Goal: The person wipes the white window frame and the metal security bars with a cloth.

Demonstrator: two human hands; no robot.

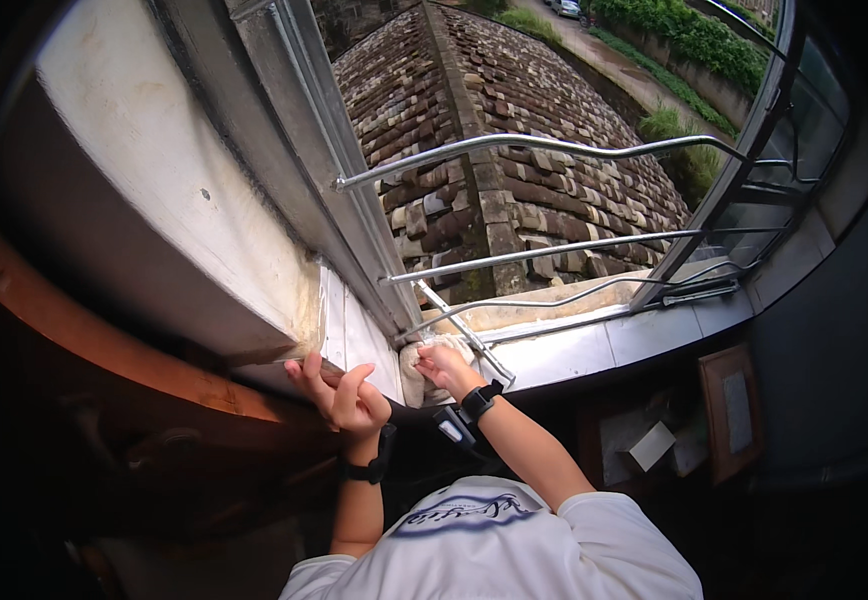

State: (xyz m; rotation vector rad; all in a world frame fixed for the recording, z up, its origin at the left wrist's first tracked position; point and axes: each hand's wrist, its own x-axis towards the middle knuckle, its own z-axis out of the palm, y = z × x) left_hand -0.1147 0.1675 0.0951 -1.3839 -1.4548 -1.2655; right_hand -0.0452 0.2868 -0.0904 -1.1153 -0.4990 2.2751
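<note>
Looking down at an open window from indoors. Right hand (444, 365) at about six o'clock of the view, pressed onto a pale cloth (416, 372) that lies bunched on the white tiled sill (594, 345), right by the lower corner of the window frame (284, 150); fingers curled down and closed over the cloth, gripping it. Black wristband (480, 399) on that wrist. Left hand (342, 395) just beside, at nine o'clock of the right hand, resting against the lower edge of the white wall reveal (154, 190) where it meets a brown wooden ledge (104, 345); fingers loosely spread and half bent, holding nothing that can be made out. Dark band (369, 468) on the left wrist too. Cloth touching the sill, between the two hands and slightly toward twelve o'clock of the left one. Metal guard rails (534, 145) curving across the opening at twelve to two o'clock of the hands, three bars one below another, well apart from both hands. Beyond the rails, an old tiled roof (514, 110) and green shrubs (684, 40) at one o'clock. Framed picture (732, 410) leaning below the sill at three o'clock of the right hand. White shirt (494, 550) at the bottom edge.
</note>
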